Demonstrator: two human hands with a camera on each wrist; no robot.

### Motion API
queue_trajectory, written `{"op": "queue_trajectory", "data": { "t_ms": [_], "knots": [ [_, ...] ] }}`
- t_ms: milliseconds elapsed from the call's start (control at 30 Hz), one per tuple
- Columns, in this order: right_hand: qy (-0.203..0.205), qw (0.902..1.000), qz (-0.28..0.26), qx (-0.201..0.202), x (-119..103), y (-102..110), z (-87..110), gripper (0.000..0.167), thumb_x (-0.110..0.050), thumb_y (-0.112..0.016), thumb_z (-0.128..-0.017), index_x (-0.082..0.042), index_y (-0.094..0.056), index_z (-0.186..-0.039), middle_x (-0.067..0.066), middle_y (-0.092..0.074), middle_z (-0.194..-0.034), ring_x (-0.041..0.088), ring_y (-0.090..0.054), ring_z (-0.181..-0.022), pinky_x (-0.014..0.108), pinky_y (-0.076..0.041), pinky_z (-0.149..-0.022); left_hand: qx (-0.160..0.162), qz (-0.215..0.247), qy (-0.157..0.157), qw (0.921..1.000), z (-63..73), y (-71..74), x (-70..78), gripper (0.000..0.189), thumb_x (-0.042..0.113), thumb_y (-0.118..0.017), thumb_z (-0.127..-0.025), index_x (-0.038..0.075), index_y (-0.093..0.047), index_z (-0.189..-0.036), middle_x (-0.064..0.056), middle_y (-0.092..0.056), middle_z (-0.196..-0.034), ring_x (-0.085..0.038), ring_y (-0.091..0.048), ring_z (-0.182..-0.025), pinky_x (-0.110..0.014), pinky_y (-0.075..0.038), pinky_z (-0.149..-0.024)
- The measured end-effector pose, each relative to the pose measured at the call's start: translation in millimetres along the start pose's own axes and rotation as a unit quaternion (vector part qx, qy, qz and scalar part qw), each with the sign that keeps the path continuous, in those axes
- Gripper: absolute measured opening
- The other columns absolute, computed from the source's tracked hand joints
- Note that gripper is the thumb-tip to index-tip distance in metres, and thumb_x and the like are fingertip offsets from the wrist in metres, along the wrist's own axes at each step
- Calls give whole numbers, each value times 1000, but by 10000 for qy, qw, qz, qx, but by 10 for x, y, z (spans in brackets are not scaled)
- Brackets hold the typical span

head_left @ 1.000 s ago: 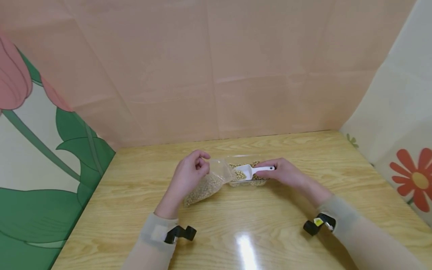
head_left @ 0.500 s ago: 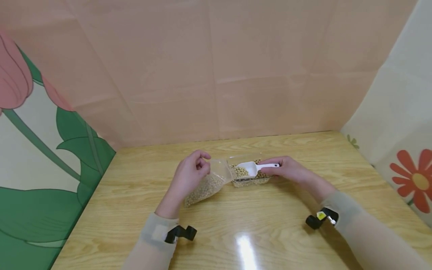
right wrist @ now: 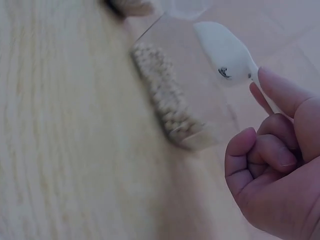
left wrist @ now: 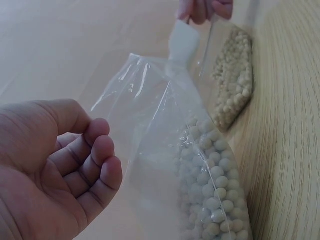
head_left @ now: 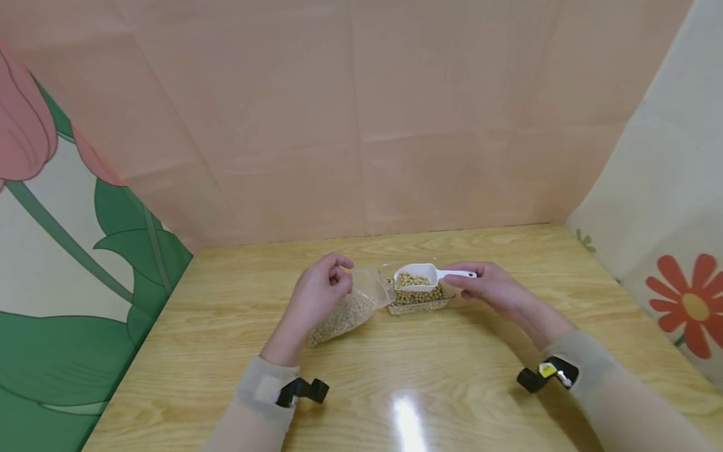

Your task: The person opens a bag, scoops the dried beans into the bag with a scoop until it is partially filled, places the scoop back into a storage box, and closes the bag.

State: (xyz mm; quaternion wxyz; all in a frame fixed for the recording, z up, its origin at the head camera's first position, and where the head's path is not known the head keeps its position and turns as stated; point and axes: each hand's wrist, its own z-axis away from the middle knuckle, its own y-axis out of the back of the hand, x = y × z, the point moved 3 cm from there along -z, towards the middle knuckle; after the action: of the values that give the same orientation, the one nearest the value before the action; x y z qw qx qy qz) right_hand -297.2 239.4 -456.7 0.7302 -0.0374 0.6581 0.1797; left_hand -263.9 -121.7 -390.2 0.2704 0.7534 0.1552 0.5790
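With curled fingers, my left hand (head_left: 319,287) pinches the upper edge of a clear plastic bag (head_left: 346,317), which leans to the right with its mouth beside a clear box. Pale round soybeans (left wrist: 217,195) fill the bag's lower part. My right hand (head_left: 490,285) grips the handle of a white scoop (right wrist: 222,50). In the head view the scoop is roughly level above the clear plastic box (head_left: 420,309), heaped with soybeans. More soybeans (right wrist: 162,90) lie in the box.
Everything stands on a wood-grain table (head_left: 361,383). A pink cloth backdrop (head_left: 361,125) rises behind it. Flower-printed panels border the left (head_left: 51,251) and right (head_left: 666,251) sides.
The scoop has risen out of the box with soybeans in it, shifting slightly right with my right hand. My left hand and the bag have stayed nearly still.
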Motion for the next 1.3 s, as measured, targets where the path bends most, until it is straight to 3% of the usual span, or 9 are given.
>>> {"op": "queue_trajectory", "data": {
  "t_ms": [100, 233, 567, 900, 1100, 1300],
  "knots": [
    [61, 9999, 99, 43, -99, 24, 34, 39, -28, -79, -105, -4, -77, -136, -3, -74, -129, 17, -61, -110, 28, -56, -85, -15, 13, -2, 10000, -6, -7, 6, 23, 6, -64, -106, 11, -70, -128, 5, -71, -85, -20, -68, -78, -40, -55, -72],
    [106, 9998, 131, 42, -239, 13, 63, 39, -29, -78, -106, -4, -77, -136, 0, -73, -127, 19, -61, -111, 28, -57, -87, -4, 7, -4, 10000, -18, -11, 2, 24, 6, -64, -105, 11, -70, -128, 5, -71, -84, -19, -67, -76, -40, -55, -73],
    [229, 9994, 254, -47, -566, -196, 136, 38, -27, -79, -105, -2, -77, -133, -2, -70, -110, 14, -58, -82, 31, -51, -84, -12, 21, -31, 10000, -39, -28, -7, 24, 5, -63, -104, 10, -71, -126, 3, -72, -84, -17, -68, -75, -39, -54, -71],
    [246, 9940, 1067, 42, -701, -359, 98, 42, -40, -85, -99, -11, -82, -129, 5, -61, -81, 27, -59, -80, 43, -42, -89, 15, 9, -44, 10000, -46, -42, -4, 21, 7, -62, -105, 11, -71, -124, 3, -71, -85, -17, -67, -75, -39, -54, -71],
    [274, 9906, 1341, 35, -770, -436, 73, 42, -42, -86, -98, -12, -82, -128, 6, -62, -85, 28, -56, -83, 37, -46, -78, 40, -28, -66, 10000, -58, -44, -12, 21, 6, -63, -105, 12, -71, -123, 5, -71, -83, -17, -67, -74, -39, -54, -73],
    [391, 9890, 1426, -4, -848, -518, 70, 41, -37, -86, -98, -10, -82, -128, 3, -63, -86, 20, -54, -76, 30, -46, -64, 95, -110, -52, 9999, -68, -47, -30, 22, 6, -62, -103, 12, -71, -122, 7, -71, -82, -16, -68, -77, -41, -55, -75]
  ]
}}
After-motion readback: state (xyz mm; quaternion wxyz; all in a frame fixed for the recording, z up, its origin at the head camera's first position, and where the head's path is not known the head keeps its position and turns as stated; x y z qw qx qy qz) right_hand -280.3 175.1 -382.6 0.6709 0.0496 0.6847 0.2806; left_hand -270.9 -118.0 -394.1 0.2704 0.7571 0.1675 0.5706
